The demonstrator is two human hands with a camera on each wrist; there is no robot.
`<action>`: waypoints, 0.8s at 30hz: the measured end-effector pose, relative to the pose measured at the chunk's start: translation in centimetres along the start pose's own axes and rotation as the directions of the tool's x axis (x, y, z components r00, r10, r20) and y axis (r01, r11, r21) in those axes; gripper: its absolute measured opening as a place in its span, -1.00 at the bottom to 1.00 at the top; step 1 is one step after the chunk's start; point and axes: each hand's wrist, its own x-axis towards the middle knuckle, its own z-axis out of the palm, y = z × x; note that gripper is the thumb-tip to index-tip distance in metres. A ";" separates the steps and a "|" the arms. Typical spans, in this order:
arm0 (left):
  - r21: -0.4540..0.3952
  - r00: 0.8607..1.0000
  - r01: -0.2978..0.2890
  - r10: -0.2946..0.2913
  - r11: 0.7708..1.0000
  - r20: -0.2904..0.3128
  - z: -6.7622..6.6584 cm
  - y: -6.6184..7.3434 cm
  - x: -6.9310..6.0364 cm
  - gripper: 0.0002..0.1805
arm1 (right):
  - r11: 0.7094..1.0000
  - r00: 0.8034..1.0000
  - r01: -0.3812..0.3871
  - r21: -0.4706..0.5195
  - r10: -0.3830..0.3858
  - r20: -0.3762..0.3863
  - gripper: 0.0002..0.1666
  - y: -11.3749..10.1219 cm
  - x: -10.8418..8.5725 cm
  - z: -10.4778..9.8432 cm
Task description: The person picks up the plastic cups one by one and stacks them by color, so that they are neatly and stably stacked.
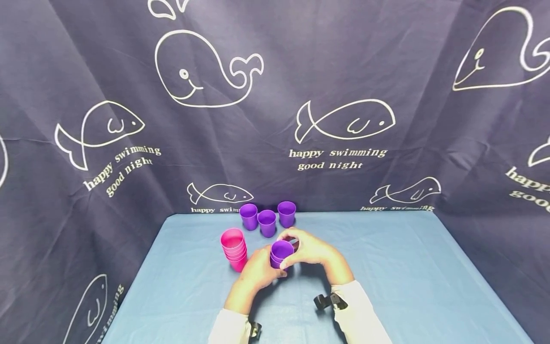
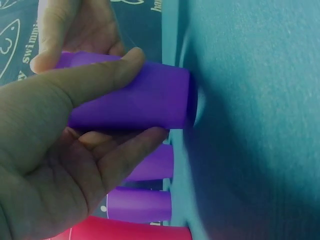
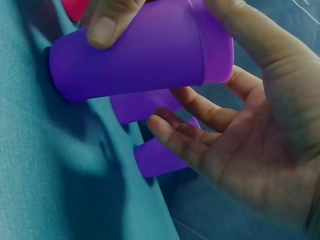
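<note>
Two nested purple cups (image 1: pixel 282 250) are between my hands, in front of me at the middle of the table. My left hand (image 1: pixel 258 270) grips the lower cup (image 2: pixel 155 97) from the left, thumb on one side and fingers on the other. At the rim of the upper cup (image 3: pixel 219 47), my right hand (image 1: pixel 312 248) holds on with its thumb and fingers; its other fingers spread loosely below. The lower cup's base is close to the tabletop; whether it touches is hard to tell.
Three single purple cups, left (image 1: pixel 248 217), middle (image 1: pixel 267 223) and right (image 1: pixel 286 214), stand upright behind my hands. A stack of pink cups (image 1: pixel 234 248) stands left of my left hand. Dark printed cloth (image 1: pixel 275 186) walls the blue table (image 1: pixel 408 286).
</note>
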 end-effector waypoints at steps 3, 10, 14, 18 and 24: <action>0.004 1.000 -0.005 0.005 1.000 -0.007 -0.1 0.0 0.0 -0.31 | 1.000 1.000 -0.009 -0.006 0.009 0.005 -0.34 -0.4 0.0 0.0; -0.035 1.000 -0.008 0.007 0.999 -0.026 -0.3 0.3 -0.3 -0.28 | 0.999 1.000 -0.002 -0.033 0.002 0.008 -0.33 -1.0 0.0 0.2; -0.057 0.996 -0.015 0.010 0.998 -0.085 -0.7 0.4 -0.5 -0.24 | 0.998 1.000 -0.001 -0.056 0.001 0.004 -0.32 -1.3 0.2 0.4; -0.054 0.994 -0.042 0.036 0.998 -0.106 -1.0 0.4 -0.6 -0.24 | 0.995 1.000 -0.005 -0.095 0.006 0.012 -0.29 -1.9 0.4 0.8; -0.044 0.995 -0.061 0.057 0.997 -0.079 -1.1 0.5 -0.7 -0.29 | 0.997 0.999 0.024 -0.078 -0.021 0.048 -0.30 -1.9 0.3 0.8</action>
